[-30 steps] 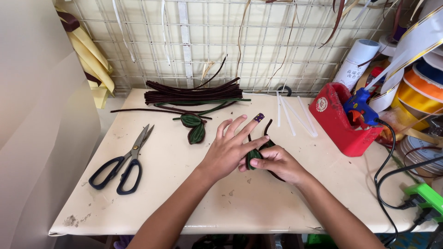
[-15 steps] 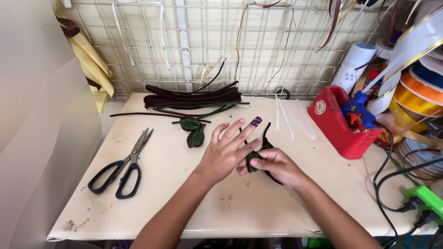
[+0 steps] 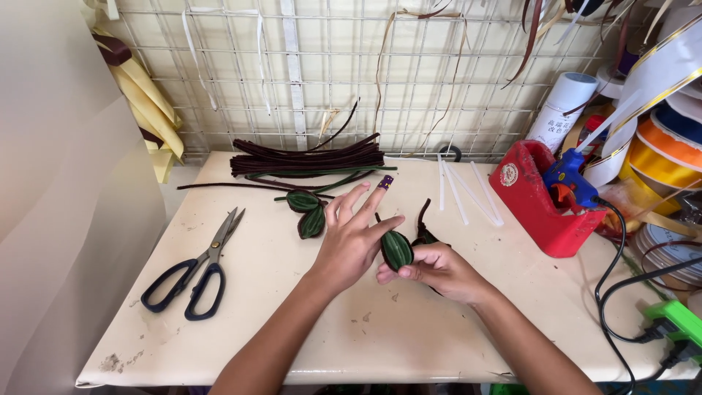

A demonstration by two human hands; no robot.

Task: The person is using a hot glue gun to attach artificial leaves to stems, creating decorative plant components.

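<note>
On the table [image 3: 278, 322], both hands — left [image 3: 352, 240], right [image 3: 437, 269] — pinch a green leaf [image 3: 396, 250].

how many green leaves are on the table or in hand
3. One green leaf is pinched between the left hand and right hand. Two leaves lie together by the dark stems. The hands may hide more.
</note>
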